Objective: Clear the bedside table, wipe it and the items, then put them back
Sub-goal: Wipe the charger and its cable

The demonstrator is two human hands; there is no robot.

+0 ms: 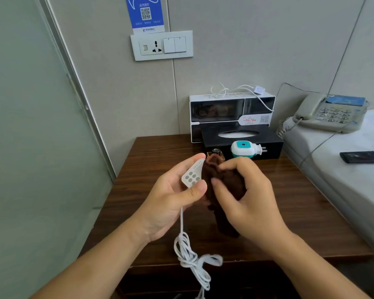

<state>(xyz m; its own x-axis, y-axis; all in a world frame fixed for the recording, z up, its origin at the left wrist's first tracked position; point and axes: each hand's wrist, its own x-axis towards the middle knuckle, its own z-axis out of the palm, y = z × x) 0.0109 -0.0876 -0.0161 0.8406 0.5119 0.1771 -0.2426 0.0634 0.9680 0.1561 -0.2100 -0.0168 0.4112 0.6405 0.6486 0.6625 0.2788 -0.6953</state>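
The left hand (pixel 171 195) held a white multi-port charger hub (pixel 192 172), long axis angled up-right, above the table (pixel 151 152); its grip pinched the hub, coiled cable (pixel 190 255) hanging over the front edge. The right hand (pixel 248 197) gripped a brown cloth (pixel 222 186) against it. Behind stood a tissue box (pixel 242 139), plug-in vaporizer (pixel 245 148), telephone (pixel 330 113) on the bed (pixel 354 180).

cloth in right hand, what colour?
Dark brown cloth, held in the right hand; head view.
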